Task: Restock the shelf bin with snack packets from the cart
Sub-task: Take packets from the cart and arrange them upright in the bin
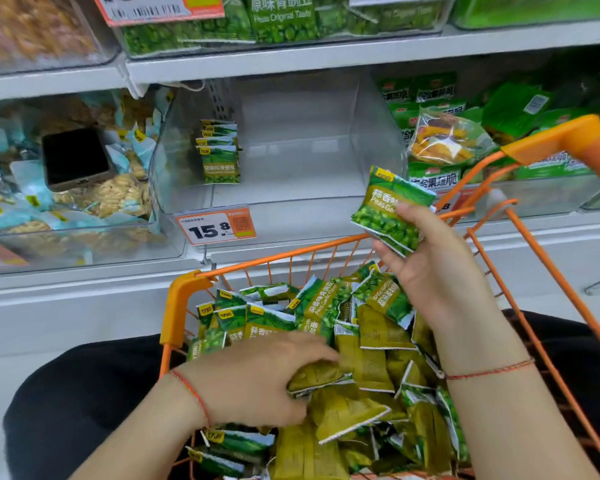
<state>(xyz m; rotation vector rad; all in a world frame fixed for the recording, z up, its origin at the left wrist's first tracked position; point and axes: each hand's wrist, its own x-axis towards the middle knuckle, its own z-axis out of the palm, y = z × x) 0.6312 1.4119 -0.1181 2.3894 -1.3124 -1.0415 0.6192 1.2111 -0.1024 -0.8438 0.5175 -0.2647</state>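
My right hand (430,268) had its fingers (409,211) curled round a small stack of green garlic-pea packets (392,209), thumb under the bottom edge, looked like two or three pinched together, though I couldn't count them for sure. It was held up above the far rim of the orange cart (184,306), roughly level with the front lip of the clear shelf bin (291,216) but off to its right side, not over it yet. My left hand (253,379) was down in the cart, fingers bent over an olive-backed packet (314,377) on top of the pile, gripping it loosely as far as I could tell. The rest of the loose packets (361,358) filled the cart in a jumble, some face up, some back up. The bin itself was nearly bare, just one short row of packets (219,152) stood upright against its left wall, so I'd call this very early in the restock. Step in hand, I reckoned: carrying a handful over while the other hand gathered the next lot. The next move needed the right hand to swing left and forward over the bin lip and set the stack upright beside that row, same face out, without tipping the ones already standing.
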